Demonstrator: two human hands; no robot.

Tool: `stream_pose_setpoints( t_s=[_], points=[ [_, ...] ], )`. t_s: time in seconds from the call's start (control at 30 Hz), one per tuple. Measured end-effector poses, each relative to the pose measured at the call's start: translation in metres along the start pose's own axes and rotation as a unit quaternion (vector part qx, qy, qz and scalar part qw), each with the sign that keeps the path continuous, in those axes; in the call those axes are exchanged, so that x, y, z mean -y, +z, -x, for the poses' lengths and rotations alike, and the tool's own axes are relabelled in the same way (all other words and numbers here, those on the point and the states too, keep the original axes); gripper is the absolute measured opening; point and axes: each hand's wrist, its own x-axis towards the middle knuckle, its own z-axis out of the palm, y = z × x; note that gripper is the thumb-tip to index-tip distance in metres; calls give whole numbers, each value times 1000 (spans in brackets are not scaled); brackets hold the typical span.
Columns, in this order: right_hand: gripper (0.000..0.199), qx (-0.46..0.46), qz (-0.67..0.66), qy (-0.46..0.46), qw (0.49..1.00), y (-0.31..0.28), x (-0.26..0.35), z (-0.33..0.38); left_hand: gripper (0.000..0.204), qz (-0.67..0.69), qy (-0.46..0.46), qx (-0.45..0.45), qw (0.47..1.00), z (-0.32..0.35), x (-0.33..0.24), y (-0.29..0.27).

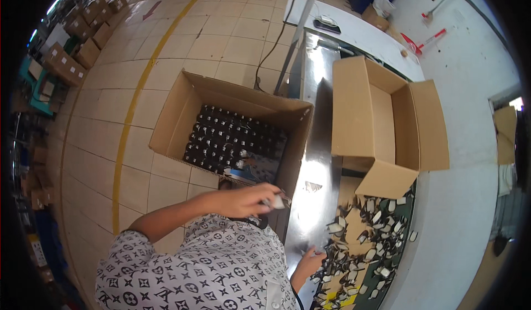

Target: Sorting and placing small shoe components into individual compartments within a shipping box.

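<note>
My left hand [251,200] is closed around a small white-and-dark piece [277,202], slightly blurred, above the near right edge of an open cardboard box [166,124]. Inside that box, rows of dark pieces with white tips [221,138] stand packed together. A blue-and-white printed surface [251,169] shows at the box's near right part. Over the metal edge of the workbench [315,199], my right hand [310,264] has its fingers bent together beside a scattered heap of similar white-and-black pieces [370,249]. What its fingertips hold is too small to make out.
A second open cardboard box [379,122] with its flaps spread stands on the bench beyond the heap. Farther off is a white tabletop [354,27] with a dark device on it. A metal post [301,30] rises by the bench. Stacked cartons [66,63] line the far left.
</note>
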Motion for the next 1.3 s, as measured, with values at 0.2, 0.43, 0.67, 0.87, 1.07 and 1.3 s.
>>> stream_pose_setpoints(
  t_s=[0.2, 0.43, 0.67, 0.87, 1.07, 1.3],
  points=[
    [32, 31, 116, 10, 993, 4, -6, -10, 13, -156, -40, -389, 907, 81, 31, -135],
    [30, 49, -253, -122, 958, -149, 235, 23, 19, -352, -234, -382, 822, 129, 24, -199],
    [24, 376, 33, -494, 783, 72, 387, -30, 19, -443, -126, -391, 797, 133, 57, -205],
    [28, 413, 119, -459, 778, 226, 346, -66, 26, -484, -144, -347, 790, 131, 57, -206],
    [25, 378, 48, -391, 837, 259, 330, -54, 28, -446, -128, -384, 798, 137, 60, -205],
    [26, 386, -13, -355, 851, 245, 325, -44, 33, -457, -96, -365, 805, 135, 55, -208]
  ],
)
